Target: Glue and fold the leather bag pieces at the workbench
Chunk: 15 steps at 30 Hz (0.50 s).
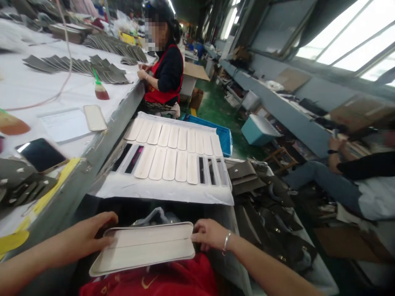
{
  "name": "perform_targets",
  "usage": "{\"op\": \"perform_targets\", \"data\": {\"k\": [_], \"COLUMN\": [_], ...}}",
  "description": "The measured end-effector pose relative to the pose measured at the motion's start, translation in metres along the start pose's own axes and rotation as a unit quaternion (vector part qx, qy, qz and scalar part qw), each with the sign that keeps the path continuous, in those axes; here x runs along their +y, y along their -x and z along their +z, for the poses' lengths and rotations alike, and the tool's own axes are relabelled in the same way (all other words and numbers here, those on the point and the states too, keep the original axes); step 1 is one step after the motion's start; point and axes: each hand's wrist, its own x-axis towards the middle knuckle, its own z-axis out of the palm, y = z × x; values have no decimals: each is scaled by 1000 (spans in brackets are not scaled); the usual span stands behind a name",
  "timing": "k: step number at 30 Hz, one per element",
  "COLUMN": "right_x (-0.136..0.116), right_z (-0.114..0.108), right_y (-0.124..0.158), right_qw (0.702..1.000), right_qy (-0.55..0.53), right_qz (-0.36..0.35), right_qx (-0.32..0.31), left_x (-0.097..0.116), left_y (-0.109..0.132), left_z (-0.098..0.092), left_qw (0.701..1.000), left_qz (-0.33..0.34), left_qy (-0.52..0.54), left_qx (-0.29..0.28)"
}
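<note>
My left hand point(95, 235) grips the left side of a flat cream-coloured piece point(148, 244) with rounded corners, its thumb on top. At the right end of that piece, my right hand point(208, 235) pinches the edge; a silver bracelet is on that wrist. A thin line runs along the piece, which is over my red apron point(182, 275). In front of it, a white-covered board point(166, 191) bears two rows of narrow cream panels point(159, 164). Dark slots show at both ends of the near row.
A white worktable point(72, 96) at the left bears a phone point(41, 154), glue bottles point(101, 91) and grey pieces point(108, 72). A person in a red apron point(166, 78) works beyond. Grey-brown goods point(271, 213) lie right; another person point(339, 176) sits far right.
</note>
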Motion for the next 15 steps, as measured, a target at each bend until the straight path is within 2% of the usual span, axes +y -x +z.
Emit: {"op": "perform_targets", "data": {"k": [1, 3, 5, 7, 10, 15], "right_x": [2, 1, -4, -10, -14, -5], "right_z": [-2, -3, -1, 2, 5, 6], "right_y": [2, 3, 1, -3, -9, -7], "right_qw": [996, 968, 933, 897, 852, 825], "right_qy": [30, 85, 156, 256, 377, 420], "right_qz": [-69, -197, -284, -331, -340, -362], "right_qx": [49, 133, 156, 144, 127, 110], "left_x": [15, 50, 85, 109, 124, 118], "left_y": [-8, -25, -41, -52, -59, -53], "left_z": [1, 10, 25, 37, 47, 53], "left_qw": [999, 994, 982, 962, 947, 941], "left_qz": [37, 106, 170, 224, 260, 296], "left_qy": [-18, -15, 7, 22, 23, -8], "left_qx": [14, -13, -82, -154, -184, -167]}}
